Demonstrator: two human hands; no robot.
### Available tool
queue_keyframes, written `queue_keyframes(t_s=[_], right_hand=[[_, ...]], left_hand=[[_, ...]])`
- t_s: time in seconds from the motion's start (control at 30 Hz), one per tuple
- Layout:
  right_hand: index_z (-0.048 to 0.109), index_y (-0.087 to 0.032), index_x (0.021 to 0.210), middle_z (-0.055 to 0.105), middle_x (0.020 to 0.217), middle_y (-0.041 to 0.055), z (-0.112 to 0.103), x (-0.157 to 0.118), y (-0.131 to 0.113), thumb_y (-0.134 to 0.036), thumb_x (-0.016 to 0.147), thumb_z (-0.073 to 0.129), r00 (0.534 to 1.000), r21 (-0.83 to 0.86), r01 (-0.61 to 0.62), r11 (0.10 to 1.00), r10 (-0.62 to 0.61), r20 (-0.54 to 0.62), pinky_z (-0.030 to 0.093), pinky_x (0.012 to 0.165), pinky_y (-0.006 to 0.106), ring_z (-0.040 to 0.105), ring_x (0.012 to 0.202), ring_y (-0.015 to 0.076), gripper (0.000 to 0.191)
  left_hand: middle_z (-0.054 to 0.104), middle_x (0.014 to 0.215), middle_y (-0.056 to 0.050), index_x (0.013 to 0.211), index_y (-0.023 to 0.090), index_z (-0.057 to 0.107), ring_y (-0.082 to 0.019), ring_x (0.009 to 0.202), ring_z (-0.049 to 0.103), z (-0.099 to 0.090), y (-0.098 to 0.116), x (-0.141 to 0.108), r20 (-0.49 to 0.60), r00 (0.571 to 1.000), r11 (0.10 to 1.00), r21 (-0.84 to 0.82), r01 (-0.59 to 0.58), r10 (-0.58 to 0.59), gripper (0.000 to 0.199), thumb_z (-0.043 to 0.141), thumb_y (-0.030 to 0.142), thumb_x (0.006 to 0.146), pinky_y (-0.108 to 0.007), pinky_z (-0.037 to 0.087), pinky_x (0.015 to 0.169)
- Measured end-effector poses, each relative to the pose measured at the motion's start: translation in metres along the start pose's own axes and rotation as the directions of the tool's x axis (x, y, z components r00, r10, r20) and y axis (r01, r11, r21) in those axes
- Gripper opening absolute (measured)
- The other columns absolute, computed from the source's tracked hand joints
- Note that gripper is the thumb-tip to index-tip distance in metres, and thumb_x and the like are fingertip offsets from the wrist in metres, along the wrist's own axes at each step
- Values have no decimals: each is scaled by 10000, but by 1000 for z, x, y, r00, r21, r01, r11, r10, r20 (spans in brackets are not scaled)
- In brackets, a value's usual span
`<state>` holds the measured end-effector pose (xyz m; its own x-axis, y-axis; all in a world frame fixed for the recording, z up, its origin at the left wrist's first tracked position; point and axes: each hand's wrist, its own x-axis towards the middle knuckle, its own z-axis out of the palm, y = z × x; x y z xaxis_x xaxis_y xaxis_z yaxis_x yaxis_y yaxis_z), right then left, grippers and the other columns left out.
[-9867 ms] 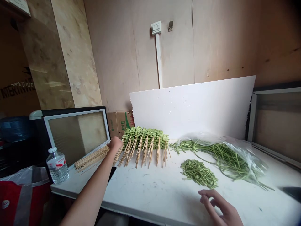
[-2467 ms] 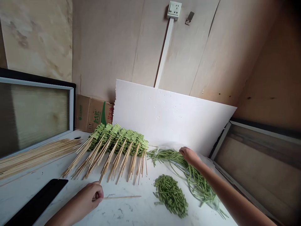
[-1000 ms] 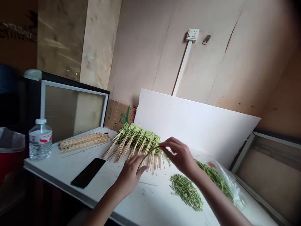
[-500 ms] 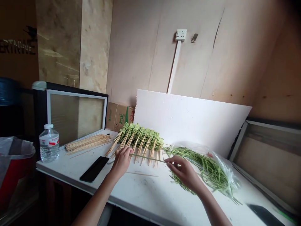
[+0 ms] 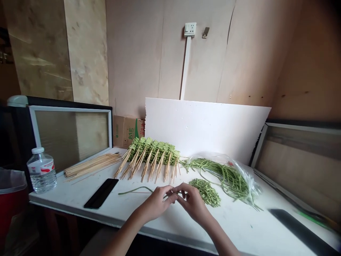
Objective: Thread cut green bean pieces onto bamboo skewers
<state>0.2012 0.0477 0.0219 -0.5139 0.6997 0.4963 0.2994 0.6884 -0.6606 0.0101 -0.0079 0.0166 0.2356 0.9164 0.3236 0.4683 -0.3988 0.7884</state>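
Note:
A long green bean (image 5: 135,190) runs out to the left from between my two hands, its free end over the table. My left hand (image 5: 160,202) is closed on it, fingertips almost meeting those of the other hand. My right hand (image 5: 188,200) pinches the same bean close by; the short end there is mostly hidden by fingers. Just beyond the right hand lies a heap of short cut bean pieces (image 5: 207,193). Farther back, a pile of skewered bean pieces (image 5: 153,149) rests with its bare sticks pointing toward me.
Long beans (image 5: 226,176) spill from a clear plastic bag (image 5: 252,186) at right. Loose bamboo skewers (image 5: 92,165), a black phone (image 5: 101,193) and a water bottle (image 5: 42,170) occupy the left of the white table (image 5: 165,231). A white board (image 5: 205,124) stands behind.
My hands have come together, from holding the bean stretched between them to pinching it side by side. They are nearer the table's front, and the camera view has shifted right.

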Motion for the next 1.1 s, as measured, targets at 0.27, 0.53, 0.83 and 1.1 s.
queue_keyframes(t_s=[0.27,0.53,0.83,1.1], right_hand=[[739,-241,1103,745,913,46,-36,-4,-2,-383,853,759,997,115,-66,991,70,-25,492,591,275,608,749,183,288],[773,-245,988,753,941,59,-35,-4,-8,-446,903,710,998,99,-8,995,14,-62,509,613,279,672,791,193,228],[751,-245,946,735,888,68,-25,-10,-18,-464,937,667,992,32,83,996,-79,-101,495,592,286,679,805,208,235],[719,-238,921,708,890,60,-22,-12,-17,-493,946,649,996,29,64,998,-62,-63,505,629,300,656,825,211,266]], left_hand=[[626,720,-26,879,177,692,-185,722,609,-12,-3,3,-184,983,999,-44,7,-15,464,448,552,1003,-291,480,740],[660,787,-34,929,178,702,-184,757,626,-16,6,1,-138,990,999,-31,-13,8,407,488,517,1001,-304,483,784],[702,844,-61,1099,173,724,-192,777,631,-4,25,-5,-133,991,989,-151,-8,-13,418,589,539,948,-311,513,770],[749,923,-76,953,196,766,-213,864,653,-6,30,-6,-162,986,996,-74,-41,29,361,582,507,956,-305,483,784]])
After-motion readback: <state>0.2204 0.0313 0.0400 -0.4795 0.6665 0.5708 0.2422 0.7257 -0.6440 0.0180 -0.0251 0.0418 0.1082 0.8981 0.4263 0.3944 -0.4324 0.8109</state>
